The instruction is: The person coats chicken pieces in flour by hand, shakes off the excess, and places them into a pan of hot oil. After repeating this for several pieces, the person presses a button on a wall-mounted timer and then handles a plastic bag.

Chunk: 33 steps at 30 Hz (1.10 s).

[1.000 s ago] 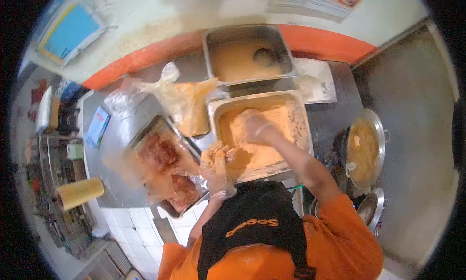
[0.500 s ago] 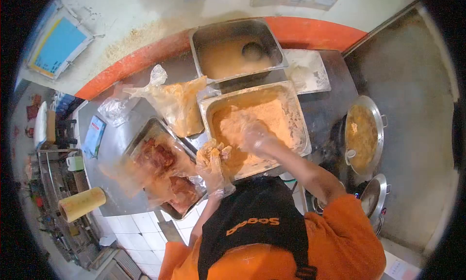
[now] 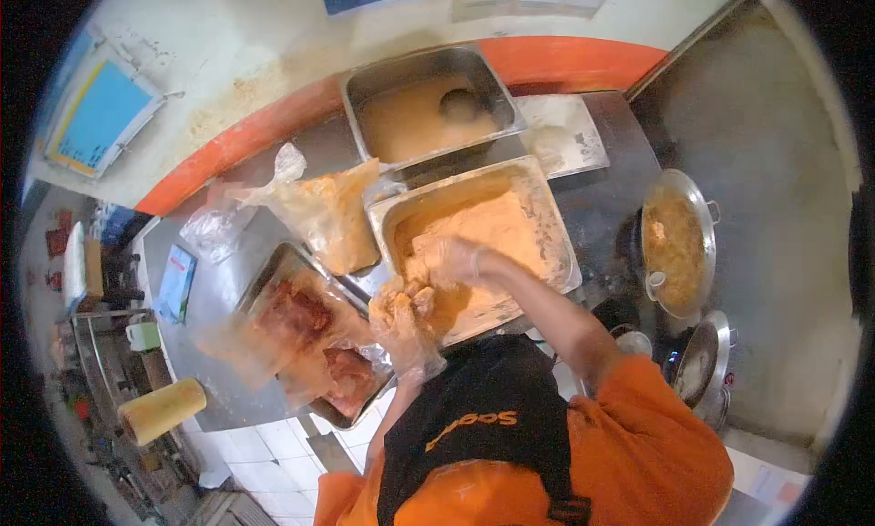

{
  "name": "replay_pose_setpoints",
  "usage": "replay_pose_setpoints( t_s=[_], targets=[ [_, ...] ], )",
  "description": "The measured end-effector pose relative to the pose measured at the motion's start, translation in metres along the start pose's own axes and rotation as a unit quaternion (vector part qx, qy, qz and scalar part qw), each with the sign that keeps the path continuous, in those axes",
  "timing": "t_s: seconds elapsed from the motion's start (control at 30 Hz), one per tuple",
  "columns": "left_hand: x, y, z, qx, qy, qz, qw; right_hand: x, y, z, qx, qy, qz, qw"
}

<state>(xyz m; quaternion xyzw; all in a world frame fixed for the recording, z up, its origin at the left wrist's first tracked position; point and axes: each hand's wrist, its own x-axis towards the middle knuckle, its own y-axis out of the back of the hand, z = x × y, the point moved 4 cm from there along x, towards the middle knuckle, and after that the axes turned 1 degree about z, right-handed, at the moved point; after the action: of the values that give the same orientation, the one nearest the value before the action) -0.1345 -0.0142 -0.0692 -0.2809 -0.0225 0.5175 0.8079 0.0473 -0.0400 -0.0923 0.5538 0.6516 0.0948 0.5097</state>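
Step in hand, by my judgement: dry coating. Both hands work at the near edge of the flour tray (image 3: 558, 252).

1. Left hand (image 3: 401, 312): gloved, caked in orange crumb, at the tray's near left corner. The fingers curl inward around a lumpy mass. I cannot tell whether that mass is a piece of meat or only clumped coating, so I cannot tell the state of the grip.
2. Right hand (image 3: 453, 257): gloved, palm down in the flour (image 3: 497, 223), just beyond the left hand. The fingers are blurred. I cannot tell whether they close on anything under the surface.
3. Flour: pale orange, loose and heaped toward the middle of the tray, thinner and darker at the near edge. Crumbs cling to the tray walls.
4. A next move calls for an even cover on all sides, then a shake over the tray so that loose flour drops back.

Left of the hands lies the meat tray (image 3: 273, 275), lined with plastic film, with red marinated pieces in it. Beyond it a bag (image 3: 333, 211) leans against the flour tray. Farther back stands the batter pan (image 3: 497, 84). A wok (image 3: 679, 243) sits well to the right.
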Motion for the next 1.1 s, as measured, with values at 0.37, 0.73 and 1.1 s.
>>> replay_pose_setpoints(
  t_s=[0.37,0.73,1.1],
  targets=[
    [0.000,0.004,-0.005,0.027,0.016,-0.031,0.999,-0.013,-0.016,0.001,0.025,-0.024,0.173,0.984],
    [-0.002,-0.001,-0.001,-0.037,-0.045,-0.038,0.998,-0.067,0.021,0.055,0.146,-0.112,0.244,0.952],
    [0.007,0.005,-0.010,-0.012,-0.043,-0.135,0.990,0.003,-0.090,0.072,0.464,0.142,0.378,0.788]
  ],
)
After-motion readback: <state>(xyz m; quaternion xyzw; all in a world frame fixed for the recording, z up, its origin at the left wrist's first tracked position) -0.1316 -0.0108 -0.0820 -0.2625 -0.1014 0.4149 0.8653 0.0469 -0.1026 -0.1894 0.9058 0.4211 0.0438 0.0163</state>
